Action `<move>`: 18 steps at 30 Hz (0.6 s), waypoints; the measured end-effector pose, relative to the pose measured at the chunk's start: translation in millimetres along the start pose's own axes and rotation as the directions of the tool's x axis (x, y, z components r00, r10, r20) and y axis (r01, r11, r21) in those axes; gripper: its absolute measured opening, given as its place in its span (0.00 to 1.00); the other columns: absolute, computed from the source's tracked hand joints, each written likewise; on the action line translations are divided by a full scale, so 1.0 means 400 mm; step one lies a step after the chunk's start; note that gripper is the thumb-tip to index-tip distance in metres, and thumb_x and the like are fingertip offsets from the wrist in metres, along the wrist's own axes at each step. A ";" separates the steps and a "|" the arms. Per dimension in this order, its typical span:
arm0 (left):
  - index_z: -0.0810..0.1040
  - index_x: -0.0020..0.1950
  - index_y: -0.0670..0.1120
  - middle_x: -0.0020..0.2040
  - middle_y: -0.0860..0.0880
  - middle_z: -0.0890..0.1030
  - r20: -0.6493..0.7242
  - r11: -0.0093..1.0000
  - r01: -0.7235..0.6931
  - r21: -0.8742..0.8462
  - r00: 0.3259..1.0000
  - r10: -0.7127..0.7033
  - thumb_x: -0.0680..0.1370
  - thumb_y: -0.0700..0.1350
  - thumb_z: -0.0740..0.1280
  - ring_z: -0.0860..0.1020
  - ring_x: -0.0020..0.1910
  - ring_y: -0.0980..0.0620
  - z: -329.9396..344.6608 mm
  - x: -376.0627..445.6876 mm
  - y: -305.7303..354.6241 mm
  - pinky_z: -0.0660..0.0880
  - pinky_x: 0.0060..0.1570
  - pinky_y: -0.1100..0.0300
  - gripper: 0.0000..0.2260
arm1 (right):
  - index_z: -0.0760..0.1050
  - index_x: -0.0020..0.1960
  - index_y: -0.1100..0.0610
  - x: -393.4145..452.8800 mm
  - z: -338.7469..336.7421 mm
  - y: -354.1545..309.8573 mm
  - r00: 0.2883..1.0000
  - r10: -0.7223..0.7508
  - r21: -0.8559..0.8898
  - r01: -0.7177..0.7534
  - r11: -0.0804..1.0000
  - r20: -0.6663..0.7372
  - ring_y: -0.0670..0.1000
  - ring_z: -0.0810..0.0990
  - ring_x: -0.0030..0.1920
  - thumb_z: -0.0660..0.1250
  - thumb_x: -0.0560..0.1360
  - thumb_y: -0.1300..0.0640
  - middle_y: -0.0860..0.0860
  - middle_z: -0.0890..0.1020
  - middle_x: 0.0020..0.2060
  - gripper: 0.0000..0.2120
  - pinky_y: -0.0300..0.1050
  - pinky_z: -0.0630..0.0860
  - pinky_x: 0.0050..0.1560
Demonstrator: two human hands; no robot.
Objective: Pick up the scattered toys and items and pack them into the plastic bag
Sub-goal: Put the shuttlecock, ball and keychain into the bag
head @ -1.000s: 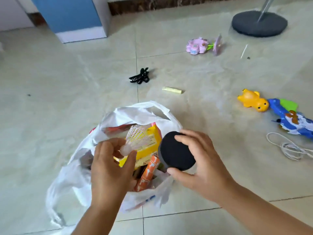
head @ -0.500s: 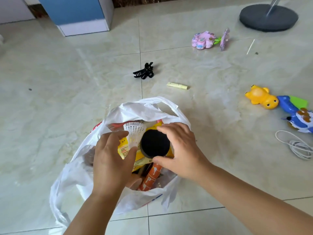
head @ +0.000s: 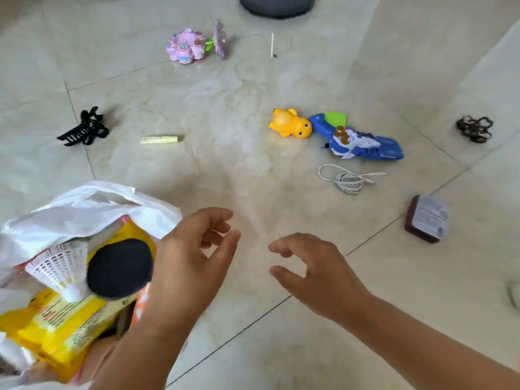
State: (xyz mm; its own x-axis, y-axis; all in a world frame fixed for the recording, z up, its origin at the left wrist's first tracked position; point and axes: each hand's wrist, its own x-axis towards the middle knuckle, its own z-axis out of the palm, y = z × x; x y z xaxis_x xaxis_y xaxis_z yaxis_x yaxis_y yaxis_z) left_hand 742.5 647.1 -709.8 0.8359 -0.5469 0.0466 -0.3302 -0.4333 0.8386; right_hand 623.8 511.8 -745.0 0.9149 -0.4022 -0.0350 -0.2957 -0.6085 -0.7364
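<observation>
A: Left of the left hand (head: 191,266): white plastic bag (head: 84,209), mouth agape, stuffed with a white mesh shuttlecock (head: 60,267), a round black puck (head: 119,267), yellow packets (head: 56,322). Left wide, presumably, for more drops.

B: Left hand: loose, nothing held. Right hand (head: 315,271): relaxed, empty too, just beside it.

A: Well ahead of the right hand: yellow plastic bear (head: 291,123), blue toy gun (head: 363,142), coiled white cable (head: 347,180). Probably next.

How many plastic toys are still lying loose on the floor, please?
3: a pink and purple flower toy far centre, a yellow plastic duck mid-right, and a blue toy water gun touching it. Others may lie outside the view.
</observation>
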 end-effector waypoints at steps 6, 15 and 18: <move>0.76 0.41 0.62 0.44 0.68 0.77 0.332 0.999 -0.043 0.018 0.943 0.035 0.71 0.44 0.71 0.76 0.42 0.67 0.183 -0.038 0.085 0.69 0.40 0.78 0.12 | 0.80 0.47 0.52 -0.199 -0.127 0.120 0.955 0.251 0.053 -0.245 0.968 -0.158 0.43 0.76 0.45 0.69 0.70 0.58 0.43 0.81 0.39 0.06 0.29 0.68 0.34; 0.77 0.46 0.60 0.42 0.60 0.80 0.664 0.983 -0.177 0.040 0.740 0.106 0.73 0.47 0.69 0.75 0.46 0.69 0.426 -0.146 0.172 0.67 0.40 0.75 0.08 | 0.80 0.43 0.53 -0.513 -0.211 0.263 0.735 0.532 0.211 -0.491 0.845 -0.420 0.39 0.78 0.41 0.69 0.67 0.56 0.37 0.79 0.36 0.05 0.27 0.69 0.37; 0.78 0.48 0.57 0.43 0.59 0.80 0.715 0.976 -0.216 0.014 0.685 0.142 0.73 0.46 0.69 0.74 0.47 0.68 0.506 -0.191 0.200 0.68 0.43 0.73 0.07 | 0.79 0.41 0.52 -0.623 -0.200 0.308 0.610 0.630 0.299 -0.562 0.771 -0.480 0.39 0.78 0.40 0.72 0.67 0.61 0.40 0.81 0.36 0.06 0.27 0.70 0.41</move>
State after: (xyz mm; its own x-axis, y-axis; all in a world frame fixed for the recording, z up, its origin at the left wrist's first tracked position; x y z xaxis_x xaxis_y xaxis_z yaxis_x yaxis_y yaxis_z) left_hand 563.7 509.2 -756.0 0.2125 -0.9479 -0.2373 -0.5089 -0.3147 0.8012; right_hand 337.5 482.5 -772.9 0.2394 -0.9575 -0.1609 -0.6596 -0.0388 -0.7506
